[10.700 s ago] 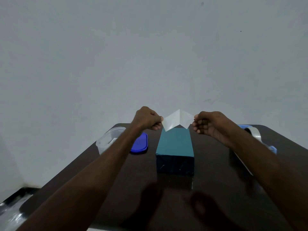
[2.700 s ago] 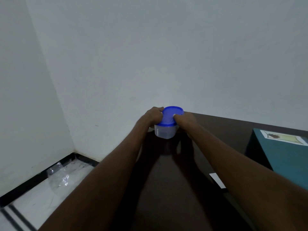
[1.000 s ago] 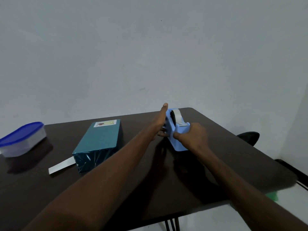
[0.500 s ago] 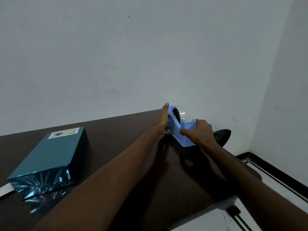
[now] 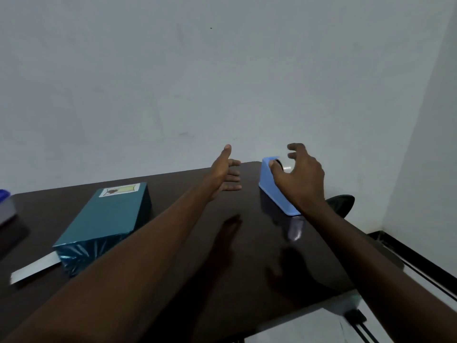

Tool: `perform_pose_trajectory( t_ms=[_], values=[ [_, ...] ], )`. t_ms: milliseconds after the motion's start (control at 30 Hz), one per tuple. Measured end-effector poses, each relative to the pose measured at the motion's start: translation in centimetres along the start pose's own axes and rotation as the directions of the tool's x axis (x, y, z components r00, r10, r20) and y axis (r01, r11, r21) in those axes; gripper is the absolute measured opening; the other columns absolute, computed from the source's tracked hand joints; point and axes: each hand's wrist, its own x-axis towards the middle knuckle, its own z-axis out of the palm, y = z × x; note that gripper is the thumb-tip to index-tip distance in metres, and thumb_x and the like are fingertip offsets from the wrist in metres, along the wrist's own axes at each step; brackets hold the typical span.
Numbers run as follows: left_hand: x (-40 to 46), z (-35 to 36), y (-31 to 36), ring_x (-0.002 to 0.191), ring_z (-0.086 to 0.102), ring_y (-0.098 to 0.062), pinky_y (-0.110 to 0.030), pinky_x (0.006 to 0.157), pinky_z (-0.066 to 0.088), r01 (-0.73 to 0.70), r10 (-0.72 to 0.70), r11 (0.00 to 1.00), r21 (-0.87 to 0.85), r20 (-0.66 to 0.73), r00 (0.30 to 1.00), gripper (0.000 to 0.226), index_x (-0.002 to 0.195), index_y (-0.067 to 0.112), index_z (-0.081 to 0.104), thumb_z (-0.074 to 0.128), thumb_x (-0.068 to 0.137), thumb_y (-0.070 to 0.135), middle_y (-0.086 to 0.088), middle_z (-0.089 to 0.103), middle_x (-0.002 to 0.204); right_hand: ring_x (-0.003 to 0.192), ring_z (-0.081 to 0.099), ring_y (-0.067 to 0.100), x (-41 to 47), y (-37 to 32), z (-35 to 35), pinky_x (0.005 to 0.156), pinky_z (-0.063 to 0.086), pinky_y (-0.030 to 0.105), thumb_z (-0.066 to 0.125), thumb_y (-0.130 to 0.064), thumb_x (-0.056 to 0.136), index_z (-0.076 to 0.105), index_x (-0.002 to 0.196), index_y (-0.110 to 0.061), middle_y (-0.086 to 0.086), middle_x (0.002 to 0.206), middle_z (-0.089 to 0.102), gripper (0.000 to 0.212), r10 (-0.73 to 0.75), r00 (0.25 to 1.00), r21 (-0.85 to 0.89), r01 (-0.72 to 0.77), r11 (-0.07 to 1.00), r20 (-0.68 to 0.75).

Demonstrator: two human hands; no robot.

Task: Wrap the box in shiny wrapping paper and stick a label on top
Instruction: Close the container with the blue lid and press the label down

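On box (image 5: 108, 214) top: label (image 5: 120, 189), writing unreadable.

A light blue tape dispenser (image 5: 274, 191) stands upright near the far right corner of the dark brown table (image 5: 247, 256). A clear container with a blue lid (image 5: 5, 205) sits at the left edge of the frame, partly cut off. A white paper strip (image 5: 34, 267) lies flat near the front left.

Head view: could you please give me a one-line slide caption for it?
Open hands, left and right, beside the tape dispenser; wrapped box bears its label.
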Motion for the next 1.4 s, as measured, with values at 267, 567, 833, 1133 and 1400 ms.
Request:
perform_pose_trajectory(
  t_ms=[267, 567, 833, 1133, 1400],
  values=[
    [-8.0, -11.3, 1.9, 0.124, 0.050, -0.027, -0.041, 0.105, 0.040, -0.132, 0.332, 0.590, 0.796, -0.091, 0.939, 0.059, 0.133, 0.013, 0.056, 0.024, 0.102, 0.052, -0.012, 0.053, 0.139, 0.129, 0.045, 0.024, -4.8, -9.0, 6.0, 0.100, 0.039, 0.037, 0.063, -0.054, 0.084, 0.036, 0.144, -0.017, 0.008, 0.142, 0.048, 0.076, -0.298, 0.877, 0.019, 0.315, 0.949, 0.378],
    [-16.7, -23.4, -2.6, 0.117, 0.053, -0.029, -0.031, 0.092, 0.040, 0.089, 0.216, 0.364, 0.927, -0.177, 0.960, 0.042, 0.135, 0.006, 0.050, 0.043, 0.103, 0.031, -0.016, 0.054, 0.134, 0.130, 0.044, 0.026, -12.1, -17.2, 12.5, 0.101, 0.039, 0.035, 0.062, -0.063, 0.083, 0.034, 0.148, -0.012, 0.010, 0.149, 0.039, 0.087, -0.396, 0.549, 0.157, 0.430, 0.889, 0.736],
    [-13.2, -24.6, -5.3, 0.112, 0.051, -0.030, -0.035, 0.092, 0.041, 0.069, 0.234, 0.495, 0.866, -0.209, 0.950, 0.038, 0.122, 0.003, 0.053, 0.041, 0.101, 0.032, -0.016, 0.050, 0.122, 0.144, 0.029, 0.027, -11.2, -16.1, 16.6, 0.111, 0.032, 0.037, 0.054, -0.061, 0.090, 0.014, 0.155, -0.010, 0.010, 0.163, 0.014, 0.091, -0.323, 0.520, 0.073, 0.444, 0.893, 0.791],
    [-3.8, -25.8, -4.4, 0.143, 0.026, -0.031, -0.039, 0.115, 0.022, 0.118, 0.172, 0.529, 0.840, -0.243, 0.955, 0.049, 0.145, 0.004, 0.039, 0.035, 0.103, 0.029, -0.016, 0.028, 0.156, 0.133, 0.041, 0.025, -4.1, -13.7, 22.7, 0.107, 0.040, 0.040, 0.057, -0.059, 0.088, 0.021, 0.152, -0.010, 0.009, 0.155, 0.029, 0.089, -0.284, 0.521, 0.051, 0.416, 0.908, 0.805],
    [-0.9, -27.4, -3.7, 0.146, 0.021, -0.027, -0.036, 0.116, 0.020, -0.048, 0.264, 0.701, 0.712, -0.195, 0.945, 0.050, 0.148, 0.012, 0.035, 0.022, 0.107, 0.037, -0.012, 0.027, 0.158, 0.120, 0.051, 0.017, -1.1, -12.6, 25.9, 0.092, 0.047, 0.030, 0.062, -0.064, 0.082, 0.022, 0.149, -0.022, 0.000, 0.142, 0.045, 0.088, -0.359, 0.556, 0.180, 0.351, 0.919, 0.750]
  ],
)
